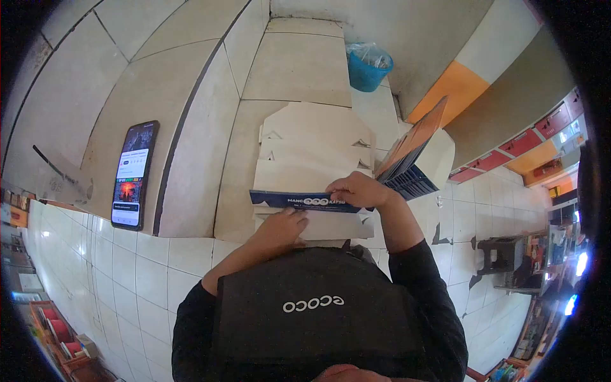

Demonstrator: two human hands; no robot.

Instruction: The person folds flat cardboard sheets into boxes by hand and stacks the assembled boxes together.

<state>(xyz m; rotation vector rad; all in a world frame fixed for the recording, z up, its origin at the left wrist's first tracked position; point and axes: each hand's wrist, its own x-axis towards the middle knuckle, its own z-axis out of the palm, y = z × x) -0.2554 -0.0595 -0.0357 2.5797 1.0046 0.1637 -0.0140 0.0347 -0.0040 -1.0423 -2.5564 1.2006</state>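
Observation:
A flat cardboard box blank, pale side up, with cut tabs along its sides, lies on the tiled ledge before me. Across its near part, a dark blue printed flap with white lettering is folded up. My right hand is curled over the right half of this flap, fingers closed on its upper edge. Just below the flap's left half, my left hand rests on the pale cardboard, fingers stretched out and nothing grasped.
To the right stand several folded printed cardboard pieces in blue and orange. A phone with its screen lit lies on the raised tiled surface at left. A blue bin with a plastic liner is at the back. A dark stool stands at right.

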